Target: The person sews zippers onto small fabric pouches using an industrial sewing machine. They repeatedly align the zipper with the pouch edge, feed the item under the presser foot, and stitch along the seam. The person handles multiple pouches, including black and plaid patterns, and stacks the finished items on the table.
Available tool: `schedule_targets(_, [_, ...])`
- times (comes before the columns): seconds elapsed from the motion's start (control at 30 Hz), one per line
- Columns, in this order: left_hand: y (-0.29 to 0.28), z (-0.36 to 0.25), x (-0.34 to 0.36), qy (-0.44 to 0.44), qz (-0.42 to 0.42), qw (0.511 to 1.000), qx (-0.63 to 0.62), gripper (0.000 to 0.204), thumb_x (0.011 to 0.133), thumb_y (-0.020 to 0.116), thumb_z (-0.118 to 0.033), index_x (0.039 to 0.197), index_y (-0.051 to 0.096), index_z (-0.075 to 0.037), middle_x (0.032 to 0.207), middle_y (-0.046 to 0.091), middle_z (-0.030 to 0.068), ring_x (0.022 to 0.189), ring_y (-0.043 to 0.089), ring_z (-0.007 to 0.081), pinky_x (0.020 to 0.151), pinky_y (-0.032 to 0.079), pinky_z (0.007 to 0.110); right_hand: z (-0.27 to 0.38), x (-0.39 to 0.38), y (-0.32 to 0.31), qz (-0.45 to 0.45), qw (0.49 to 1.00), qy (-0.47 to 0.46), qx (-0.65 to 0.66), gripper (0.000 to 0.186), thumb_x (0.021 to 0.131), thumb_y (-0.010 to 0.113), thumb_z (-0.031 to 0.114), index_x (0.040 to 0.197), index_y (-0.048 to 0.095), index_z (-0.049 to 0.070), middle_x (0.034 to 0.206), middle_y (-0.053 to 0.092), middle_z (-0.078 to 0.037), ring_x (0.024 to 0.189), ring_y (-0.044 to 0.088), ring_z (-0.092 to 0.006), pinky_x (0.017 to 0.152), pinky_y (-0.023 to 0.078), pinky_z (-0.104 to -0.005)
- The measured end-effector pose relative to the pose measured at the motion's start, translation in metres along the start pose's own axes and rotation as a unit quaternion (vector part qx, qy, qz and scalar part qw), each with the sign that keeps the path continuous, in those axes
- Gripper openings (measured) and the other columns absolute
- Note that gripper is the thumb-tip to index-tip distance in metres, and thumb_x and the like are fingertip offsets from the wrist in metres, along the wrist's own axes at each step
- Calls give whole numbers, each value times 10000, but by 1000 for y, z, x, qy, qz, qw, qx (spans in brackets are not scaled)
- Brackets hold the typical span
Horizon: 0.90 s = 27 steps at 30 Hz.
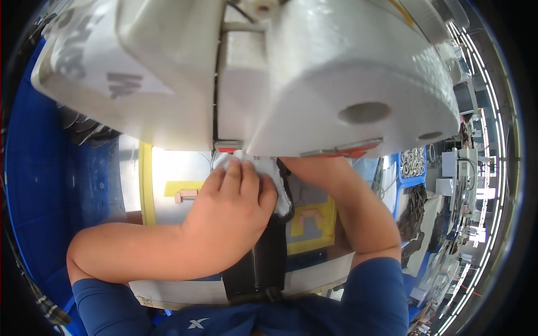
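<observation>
My left hand (235, 193) lies palm down on a white piece of material with a dark edge (283, 193), its fingers spread and pointing at the base of a big white machine head (358, 78), which looks like a sewing machine. The white piece passes beneath that head. My right forearm (364, 207) reaches in from the right, and the machine hides the hand at its end. Below my left hand, a black strip (269, 260) with a thin pale line along it hangs over the table's near edge.
Yellow tape (147, 185) borders the metal work plate. A pinkish block (186, 195) sits left of my hand, another pinkish piece (309, 215) to its right. A blue bin (39, 185) stands at left. At right, a blue tray (413, 165) holds small pale pieces beside dark material (413, 213).
</observation>
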State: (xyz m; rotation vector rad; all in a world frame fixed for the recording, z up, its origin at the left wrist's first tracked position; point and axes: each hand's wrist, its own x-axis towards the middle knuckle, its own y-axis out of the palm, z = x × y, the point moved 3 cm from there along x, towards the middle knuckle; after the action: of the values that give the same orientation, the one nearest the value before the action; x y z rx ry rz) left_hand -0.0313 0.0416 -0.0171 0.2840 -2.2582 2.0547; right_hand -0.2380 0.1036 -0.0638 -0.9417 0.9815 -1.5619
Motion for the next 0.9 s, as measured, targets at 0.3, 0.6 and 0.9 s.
schedule_targets(0.3, [4,-2,-1,35,9,998,46,426,827,684,-168,1196,728,41,1244,703,304,1157,723,422,987,597,471,17,5,-15,40,994,96,46,333,953,693,215,1262,728,98,1214,750,-141,1136,694,-345,989,539,-452])
schedule_targets(0.6, [-1,-3,0,57,39,997,43,432,841,676,-162,1205,731,65,1227,708,322,1140,729,425,955,614,448,4,-1,1,28,999,40,-22,367,931,693,199,1288,728,122,1240,749,-138,1148,698,-345,987,547,-456])
schedule_targets(0.9, [-9,6,-2,78,24,994,-76,516,851,663,-168,1341,683,-10,1322,644,344,1209,678,466,1034,571,504,0,1,-15,-74,996,-21,-51,156,899,682,127,1013,786,107,961,771,-119,943,721,-366,851,558,-505])
